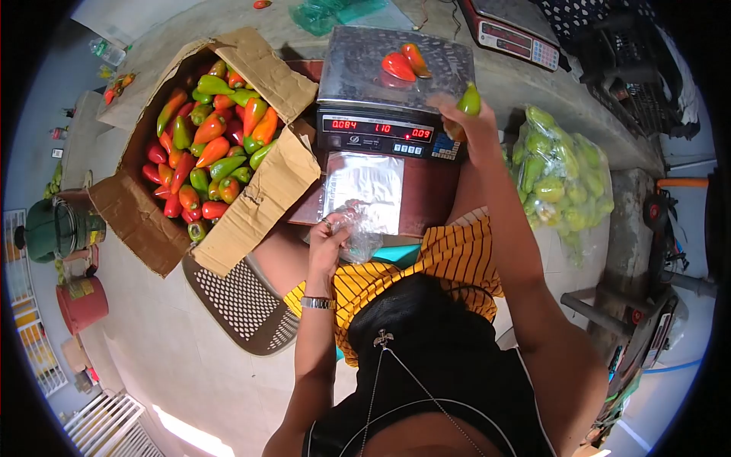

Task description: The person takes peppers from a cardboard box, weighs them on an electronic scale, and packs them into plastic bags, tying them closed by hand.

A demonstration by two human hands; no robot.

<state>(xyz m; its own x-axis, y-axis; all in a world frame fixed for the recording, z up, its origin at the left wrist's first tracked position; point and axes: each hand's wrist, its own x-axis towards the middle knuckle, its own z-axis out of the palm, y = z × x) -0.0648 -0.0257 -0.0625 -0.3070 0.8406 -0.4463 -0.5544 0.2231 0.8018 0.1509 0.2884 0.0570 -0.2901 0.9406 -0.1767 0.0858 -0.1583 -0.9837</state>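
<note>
My left hand (329, 245) is closed on a crumpled clear plastic bag (364, 242) just above my lap. My right hand (474, 131), at the right front corner of the digital scale (350, 76), grips a green pepper (470, 99). An orange-brown patch below it may be a second pepper, mostly covered by the fingers. On the metal pan lie a red pepper (398, 67) and an orange-brown pepper (416, 59). The scale's red display (381, 128) reads 0.084, 1.10 and 0.09. A stack of flat clear bags (373, 179) lies in front of the scale.
To the left stands an open cardboard box (263, 190) full of red, orange and green peppers. A clear bag of green vegetables (563, 171) sits at the right. A second scale (514, 38) and a green plastic bag (327, 15) are behind. A perforated plastic stool (244, 305) is beneath the box.
</note>
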